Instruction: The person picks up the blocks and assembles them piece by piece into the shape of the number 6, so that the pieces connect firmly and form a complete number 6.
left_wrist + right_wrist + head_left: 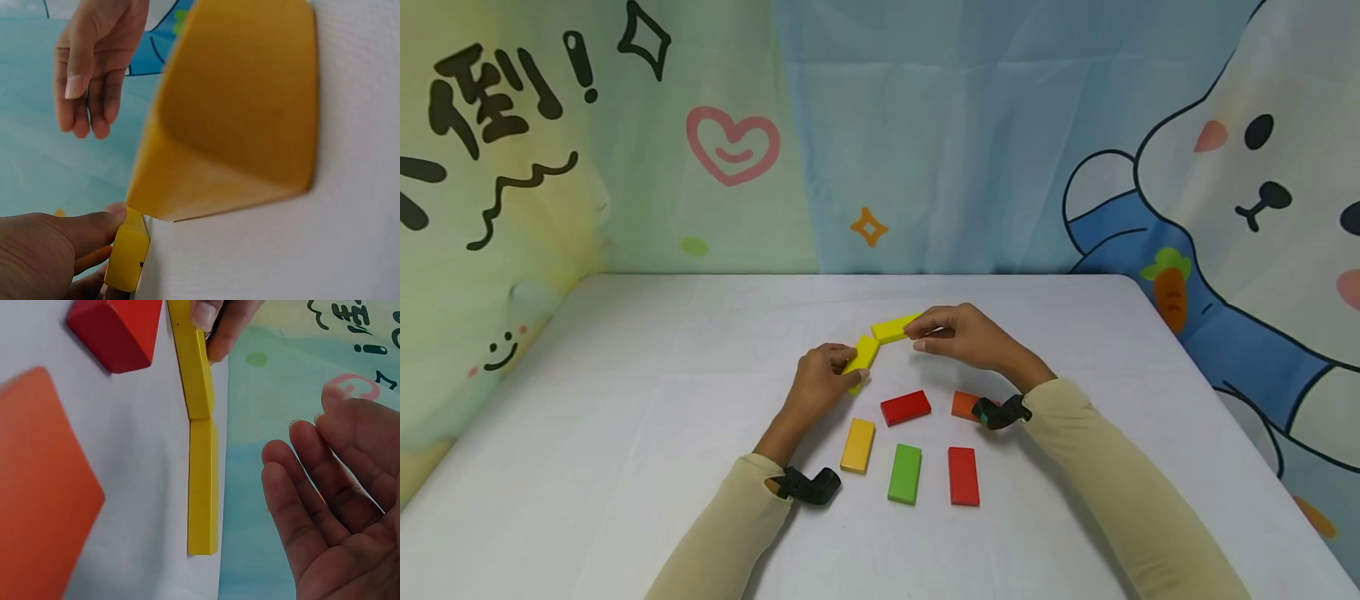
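My left hand (817, 382) pinches a yellow block (866, 353) between thumb and fingers; the block rests on the table. Its far end touches a second yellow block (891, 330), so the two form a bent line. In the right wrist view this second block (200, 487) lies end to end with the pinched one (191, 369). My right hand (961, 335) is raised beside the second block. Its fingers (319, 469) are relaxed, apart from the block and holding nothing. The left wrist view shows the pinched block's end face (128, 256) next to my thumb.
Nearer on the white table (662, 400) lie a red block (906, 408), an amber block (857, 447), a green block (905, 474) and another red block (964, 477). An orange block (964, 406) is partly hidden below my right wrist. A printed curtain (940, 150) hangs behind.
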The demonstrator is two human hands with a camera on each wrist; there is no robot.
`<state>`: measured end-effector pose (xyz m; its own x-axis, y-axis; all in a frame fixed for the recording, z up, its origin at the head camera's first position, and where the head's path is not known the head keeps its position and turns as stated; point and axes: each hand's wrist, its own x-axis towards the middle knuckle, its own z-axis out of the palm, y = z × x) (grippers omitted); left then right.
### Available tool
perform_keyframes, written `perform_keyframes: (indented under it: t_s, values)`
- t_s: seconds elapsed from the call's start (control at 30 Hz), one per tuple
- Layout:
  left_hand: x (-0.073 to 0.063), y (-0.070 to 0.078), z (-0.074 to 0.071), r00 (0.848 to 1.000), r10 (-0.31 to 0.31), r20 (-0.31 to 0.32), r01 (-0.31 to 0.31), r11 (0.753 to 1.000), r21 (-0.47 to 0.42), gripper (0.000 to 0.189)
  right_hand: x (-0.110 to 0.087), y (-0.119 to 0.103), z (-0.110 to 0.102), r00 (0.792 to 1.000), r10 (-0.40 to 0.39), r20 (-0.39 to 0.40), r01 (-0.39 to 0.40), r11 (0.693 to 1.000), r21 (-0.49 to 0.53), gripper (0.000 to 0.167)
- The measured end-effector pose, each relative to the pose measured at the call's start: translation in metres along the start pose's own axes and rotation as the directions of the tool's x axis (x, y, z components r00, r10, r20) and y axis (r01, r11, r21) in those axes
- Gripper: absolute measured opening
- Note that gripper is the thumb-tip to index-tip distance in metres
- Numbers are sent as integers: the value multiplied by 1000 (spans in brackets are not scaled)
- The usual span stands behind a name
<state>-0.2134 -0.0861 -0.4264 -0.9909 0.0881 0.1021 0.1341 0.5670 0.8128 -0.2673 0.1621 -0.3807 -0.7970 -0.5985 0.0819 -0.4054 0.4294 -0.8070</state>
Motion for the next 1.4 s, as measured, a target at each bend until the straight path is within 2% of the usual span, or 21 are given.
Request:
perform_keyframes:
  t_s: [0.33,0.67,0.97,1.4]
  values:
    - [-1,-2,0,1000,21,-6,-21,1000,-12,37,-10,-4,6,997,24,79,-27,999,38,31]
    - [-2,-3,0,999,41,2,-41,999,-18,36,-19,-5,17,985,-19,170,11,999,50,30]
    - [-2,-2,0,999,34,-3,-34,999,-17,35,-26,-2,24,971,14,238,-11,1000,-15,30]
    - [-3,2,-1,999,40,-1,-40,999,10,35,-29,-1,37,966,25,259,-7,997,-73,30]
